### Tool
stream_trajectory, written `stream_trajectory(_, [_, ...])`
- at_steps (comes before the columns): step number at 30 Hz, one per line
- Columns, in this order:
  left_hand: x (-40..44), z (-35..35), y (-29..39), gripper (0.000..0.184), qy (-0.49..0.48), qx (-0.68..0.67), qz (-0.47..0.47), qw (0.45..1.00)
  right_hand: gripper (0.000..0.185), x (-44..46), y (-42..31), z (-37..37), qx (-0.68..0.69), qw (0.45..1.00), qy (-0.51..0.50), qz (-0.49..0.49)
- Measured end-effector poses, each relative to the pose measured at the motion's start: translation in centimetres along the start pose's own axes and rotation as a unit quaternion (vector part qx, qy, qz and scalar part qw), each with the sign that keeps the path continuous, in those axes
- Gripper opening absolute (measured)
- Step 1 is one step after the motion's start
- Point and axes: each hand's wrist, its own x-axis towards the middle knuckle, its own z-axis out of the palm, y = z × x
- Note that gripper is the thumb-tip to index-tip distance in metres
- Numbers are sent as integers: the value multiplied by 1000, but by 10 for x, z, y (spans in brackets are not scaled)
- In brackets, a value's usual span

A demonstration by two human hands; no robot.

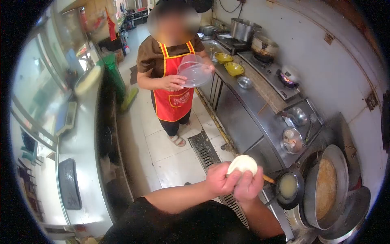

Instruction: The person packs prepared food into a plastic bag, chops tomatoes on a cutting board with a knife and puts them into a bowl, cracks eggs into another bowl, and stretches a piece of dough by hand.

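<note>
A round, flat, pale piece of dough [242,163] is held up in front of me between both hands. My left hand [220,179] is closed on its left side, the thumb pressed against the near face. On the lower right edge, my right hand [249,186] grips it with the thumb also on the near face. The fingers behind the dough are hidden. Just right of my right hand is a small dark round pan [289,185] with yellowish liquid in it. A large wok [343,179] with brownish liquid stands farther right.
A person in a red apron [174,97] stands ahead, holding clear plastic bowls [195,75]. Along the right counter are yellow bowls [234,69], a steel bowl [245,82], pots [265,45] and a lit burner [287,79]. A steel counter [87,162] runs along the left.
</note>
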Motion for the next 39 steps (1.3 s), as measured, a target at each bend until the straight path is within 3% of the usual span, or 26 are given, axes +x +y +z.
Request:
stream_trajectory(2, [-14, 21, 9, 20, 2, 0, 1, 1000, 25, -10, -2, -27, -16, 998, 45, 40])
stream_trajectory(4, [-26, 36, 29, 21, -50, 46, -102, 992, 25, -24, 2, -53, -2, 996, 40, 83])
stream_trajectory(5, [-26, 45, 39, 15, -19, 41, -52, 998, 26, -27, 3, -64, 8, 995, 44, 91])
stream_trajectory(9, [-47, 54, 55, 16, -38, 104, -62, 992, 24, -44, 5, -90, 17, 993, 60, 104])
stream_trajectory(14, [-56, 50, 77, 15, 20, 105, -67, 992, 21, -51, -5, -113, -40, 991, 65, 108])
stream_trajectory(21, [-50, 37, 74, 14, 19, 53, -28, 998, 21, -49, -8, -123, 86, 986, 114, 88])
stream_trajectory(22, [-49, 35, 67, 17, 50, 23, -123, 991, 21, -45, -10, -115, 84, 985, 118, 88])
stream_trajectory(23, [-49, 34, 61, 20, 75, -8, -220, 973, 23, -39, -10, -104, 180, 966, 113, 147])
stream_trajectory(24, [-46, 29, 58, 20, 62, -13, -226, 972, 26, -35, -9, -96, 272, 933, 113, 206])
stream_trajectory(25, [-36, 21, 53, 21, 50, -204, -383, 900, 31, -28, -12, -86, 337, 879, 127, 314])
stream_trajectory(26, [-33, 16, 47, 22, 34, -376, -520, 766, 35, -23, -12, -79, 399, 807, 141, 412])
stream_trajectory(28, [-47, 12, 28, 21, -5, -338, -545, 768, 39, -29, 14, -65, 476, 749, 41, 460])
stream_trajectory(29, [-49, 11, 24, 22, 23, -331, -502, 799, 36, -36, 12, -58, 456, 762, 36, 458])
stream_trajectory(30, [-48, 10, 23, 22, 52, -324, -456, 827, 31, -44, 12, -52, 398, 822, -2, 408])
stream_trajectory(32, [-44, 9, 28, 23, 77, -328, -456, 824, 26, -52, 4, -32, 328, 892, 4, 310])
stream_trajectory(33, [-45, 9, 27, 24, 61, -263, -387, 881, 26, -51, -6, -25, 325, 894, 10, 309])
stream_trajectory(35, [-48, 12, 19, 24, 46, -185, -226, 955, 26, -41, -28, -17, 207, 953, 100, 195])
stream_trajectory(36, [-49, 16, 14, 24, 42, -187, -227, 955, 26, -37, -28, -14, 204, 953, 104, 196])
stream_trajectory(38, [-49, 22, 6, 22, 91, -136, -113, 980, 26, -31, -24, -10, 4, 993, 102, 64])
stream_trajectory(39, [-47, 25, 2, 22, 95, -120, -103, 983, 24, -30, -23, -6, -11, 991, 123, 55])
